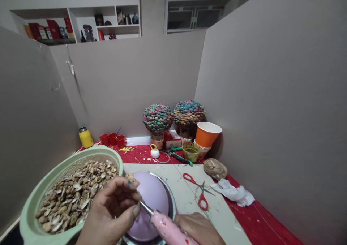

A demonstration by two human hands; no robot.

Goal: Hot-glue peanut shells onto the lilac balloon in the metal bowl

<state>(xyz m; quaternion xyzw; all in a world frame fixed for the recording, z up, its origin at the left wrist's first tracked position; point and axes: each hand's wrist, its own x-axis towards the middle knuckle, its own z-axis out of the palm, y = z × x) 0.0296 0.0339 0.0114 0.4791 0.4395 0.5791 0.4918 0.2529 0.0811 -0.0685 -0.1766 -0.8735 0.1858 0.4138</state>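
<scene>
My left hand is pinched near the bottom centre, thumb and fingers together around something small and mostly hidden, at the metal tip of a pink tool. The pink tool lies in my right hand, whose fingers wrap its body. Under both hands a smooth lilac dome sits in a round metal bowl. Some peanut shells rest at the dome's upper left edge. To the left, a green colander holds many peanut shells.
Red scissors lie open on the pale board, near twine and a white cloth. Behind stand two colourful ball-topped pots, an orange cup, green-handled pliers, red cups and a yellow bottle.
</scene>
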